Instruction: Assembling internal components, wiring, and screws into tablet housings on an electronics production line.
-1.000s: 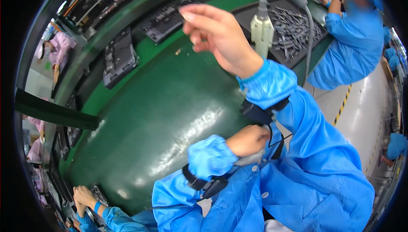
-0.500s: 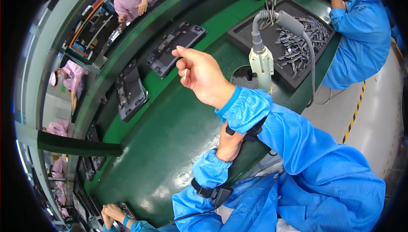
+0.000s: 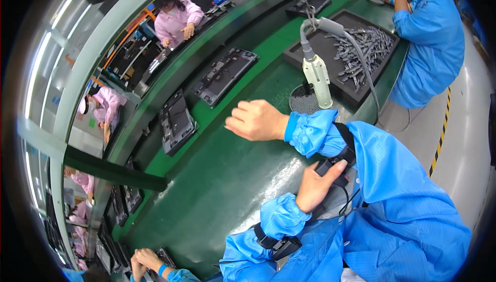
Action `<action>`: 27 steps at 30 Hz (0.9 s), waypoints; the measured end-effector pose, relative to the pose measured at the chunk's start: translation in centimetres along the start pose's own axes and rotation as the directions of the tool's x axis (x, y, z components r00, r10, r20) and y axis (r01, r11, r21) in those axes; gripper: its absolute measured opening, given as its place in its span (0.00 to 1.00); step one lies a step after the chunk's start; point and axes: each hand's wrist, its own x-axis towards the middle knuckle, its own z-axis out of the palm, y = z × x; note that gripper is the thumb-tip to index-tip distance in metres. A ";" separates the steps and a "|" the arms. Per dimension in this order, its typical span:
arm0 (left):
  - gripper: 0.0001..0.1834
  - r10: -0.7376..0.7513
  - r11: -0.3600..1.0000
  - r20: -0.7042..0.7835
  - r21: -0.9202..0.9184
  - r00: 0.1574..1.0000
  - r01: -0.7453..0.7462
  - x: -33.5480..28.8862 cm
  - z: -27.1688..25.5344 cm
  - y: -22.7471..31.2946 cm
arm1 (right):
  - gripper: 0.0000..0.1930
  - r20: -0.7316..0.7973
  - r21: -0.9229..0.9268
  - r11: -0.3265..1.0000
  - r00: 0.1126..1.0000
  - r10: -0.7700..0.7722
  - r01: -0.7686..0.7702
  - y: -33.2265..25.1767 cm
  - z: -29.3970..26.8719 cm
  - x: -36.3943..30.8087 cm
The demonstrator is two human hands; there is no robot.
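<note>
My right hand (image 3: 258, 120) is raised over the green worktable (image 3: 227, 173), palm down, with its fingers curled in and nothing visible in them. Lower down, my left hand (image 3: 318, 188) reaches across to my right forearm and grips a black strapped-on device (image 3: 335, 174) there, thumb on top. A second black device (image 3: 284, 247) sits on my left forearm. Beyond my right hand hangs a white handheld tool (image 3: 316, 81) on a grey hose, beside a round perforated disc (image 3: 304, 101).
Dark electronic housings (image 3: 227, 77) lie on a green strip along the far side. A black tray (image 3: 293, 56) of grey strip-like parts stands back right, near a blue-clad person (image 3: 431, 39). Another person's hands (image 3: 144, 262) are at lower left. A dark green bar (image 3: 113, 169) juts in.
My right hand has lowered and turned palm down. My left hand has moved right, now gripping the device on my right forearm with its thumb showing. The whole view has shifted.
</note>
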 end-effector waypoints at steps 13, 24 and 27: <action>0.33 0.159 0.964 0.403 0.136 0.901 -0.231 3.1 -3.3 -2.0 | 0.09 0.740 0.657 -0.686 0.438 0.510 -0.312 0.4 -7.4 5.0; 0.49 0.263 0.797 0.326 0.457 0.908 -0.395 3.9 -3.4 -3.4 | 0.05 0.193 0.216 0.942 0.957 0.216 -0.256 -3.6 -1.2 0.6; 0.48 0.299 0.863 0.261 0.337 0.918 -0.376 4.0 -3.6 -3.0 | 0.04 0.189 0.525 0.617 0.787 0.587 -0.586 -2.1 -2.8 2.9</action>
